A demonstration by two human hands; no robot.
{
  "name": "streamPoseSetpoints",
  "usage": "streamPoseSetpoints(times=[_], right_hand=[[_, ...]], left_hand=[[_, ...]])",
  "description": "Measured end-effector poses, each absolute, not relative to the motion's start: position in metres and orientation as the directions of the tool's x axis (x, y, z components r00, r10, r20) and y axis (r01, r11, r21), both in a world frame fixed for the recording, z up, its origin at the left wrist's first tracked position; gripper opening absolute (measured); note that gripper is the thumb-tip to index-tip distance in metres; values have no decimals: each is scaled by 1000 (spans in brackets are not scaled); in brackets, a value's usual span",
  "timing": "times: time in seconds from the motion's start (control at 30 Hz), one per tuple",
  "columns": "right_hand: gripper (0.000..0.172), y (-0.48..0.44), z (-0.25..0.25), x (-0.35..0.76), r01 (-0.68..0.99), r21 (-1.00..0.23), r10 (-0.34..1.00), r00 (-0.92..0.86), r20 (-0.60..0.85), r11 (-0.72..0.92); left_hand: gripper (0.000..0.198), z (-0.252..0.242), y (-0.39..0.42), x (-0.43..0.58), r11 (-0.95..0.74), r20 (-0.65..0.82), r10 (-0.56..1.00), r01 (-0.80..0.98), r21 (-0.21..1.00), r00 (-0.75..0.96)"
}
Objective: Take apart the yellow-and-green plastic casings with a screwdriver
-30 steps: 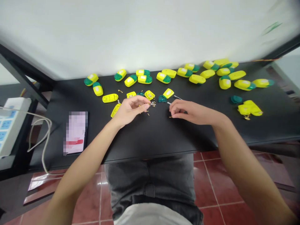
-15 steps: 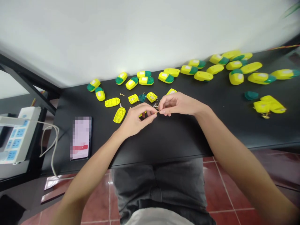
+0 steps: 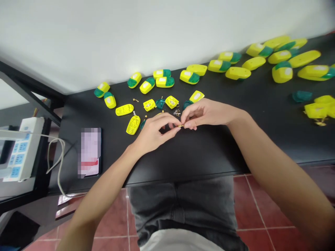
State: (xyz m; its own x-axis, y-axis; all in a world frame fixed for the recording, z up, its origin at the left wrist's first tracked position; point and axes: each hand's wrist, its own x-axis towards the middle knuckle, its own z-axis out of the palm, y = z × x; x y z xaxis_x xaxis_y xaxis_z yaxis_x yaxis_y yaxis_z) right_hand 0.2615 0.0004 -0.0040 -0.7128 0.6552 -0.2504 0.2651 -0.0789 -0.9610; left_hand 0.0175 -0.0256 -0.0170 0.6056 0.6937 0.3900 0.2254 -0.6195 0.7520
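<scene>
Above the black table, my left hand (image 3: 157, 132) and my right hand (image 3: 204, 113) meet fingertip to fingertip. Between them is a small brass-coloured metal piece (image 3: 180, 126), pinched from both sides; its exact kind is too small to make out. Just behind the fingers lie tiny metal parts (image 3: 177, 112). Opened yellow shell halves (image 3: 133, 124) rest left of my left hand, and another yellow half (image 3: 172, 102) sits beyond it beside a dark green cap (image 3: 160, 103). A yellow cover (image 3: 196, 96) lies behind my right hand, partly hiding a green piece.
Several yellow-and-green plastic cases (image 3: 190, 77) line the wall side of the table (image 3: 167, 164). Loose yellow shells (image 3: 315, 110) and a green cap (image 3: 302, 96) lie at the right. A phone (image 3: 90, 151), a white cable (image 3: 61, 164) and a power strip (image 3: 23, 150) are at the left.
The view has shifted slightly. Both hands stay together with fingertips pinched, and the small brass piece between them shows more plainly now.
</scene>
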Motion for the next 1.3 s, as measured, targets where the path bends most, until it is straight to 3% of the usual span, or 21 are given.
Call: streamPoseSetpoints(times=[0.17, 0.4, 0.77, 1.3], right_hand=[[28, 0, -4, 263, 288, -957, 658, -716, -235, -29], [20, -9, 4, 264, 496, -852, 648, -707, -285, 166], [25, -21, 2, 257, 537, -733, 670, -727, -152, 417], [35, -21, -2, 261, 575, -711, 666, -718, -201, 405]], left_hand=[[9, -17, -27, 18, -670, 422, 655, 223, 708, 627], [11, -18, -35, 24, -771, 356, 554, 303, 560, 752], [14, -23, -43, 31, -785, 266, 554, 389, 482, 789], [12, -23, -48, 35, -801, 253, 564, 447, 398, 786]])
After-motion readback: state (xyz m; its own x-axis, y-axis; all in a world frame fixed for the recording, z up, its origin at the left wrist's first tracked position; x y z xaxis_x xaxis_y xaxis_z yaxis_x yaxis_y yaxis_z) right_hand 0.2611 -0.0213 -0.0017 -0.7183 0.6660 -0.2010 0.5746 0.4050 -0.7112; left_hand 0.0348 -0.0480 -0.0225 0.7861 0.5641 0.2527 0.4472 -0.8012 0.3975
